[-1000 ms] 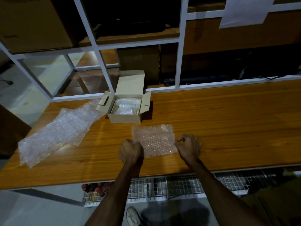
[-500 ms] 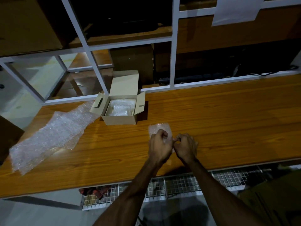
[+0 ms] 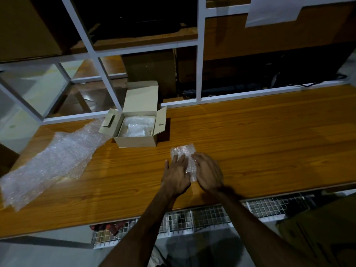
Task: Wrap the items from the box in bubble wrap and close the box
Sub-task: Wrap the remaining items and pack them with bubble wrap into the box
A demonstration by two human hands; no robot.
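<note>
Left hand point(image 3: 176, 175): lying flat on the near part of the small bubble wrap bundle point(image 3: 184, 153), fingers point(image 3: 180, 160) straight and spread, pressing down on it; its grip is open, curled round nothing.
Right hand point(image 3: 209, 174): resting just beside the left hand, on the right side of the same bundle, fingers bent loosely over the wrap's edge; whether this grip is pinching the wrap or only pressing on it cannot be told, since the fingertips are hidden under the hand.
Small bubble wrap bundle: lying on the table point(image 3: 250, 143), folded narrow, its far end sticking out beyond both hands, its near end showing in the gap between them. What is inside it cannot be made out.
Cardboard box point(image 3: 136, 139): standing on the table beyond the left hand and off to its left, well apart from both hands, lid point(image 3: 141, 99) tilted up and back, side flaps spread open.
Box contents point(image 3: 137, 127): pale bubble-wrapped material filling the inside.
Large bubble wrap sheet point(image 3: 50, 164): spread on the table far left of the left hand, its far corner reaching the box's left flap.
Shelf frame point(image 3: 199, 54): white metal bars rising behind the table, beyond the box.
Paper sheet point(image 3: 273, 10): hanging on the frame, far beyond the right hand.
Wire mesh tray point(image 3: 192, 218): showing below the table's near edge, under the forearms.
</note>
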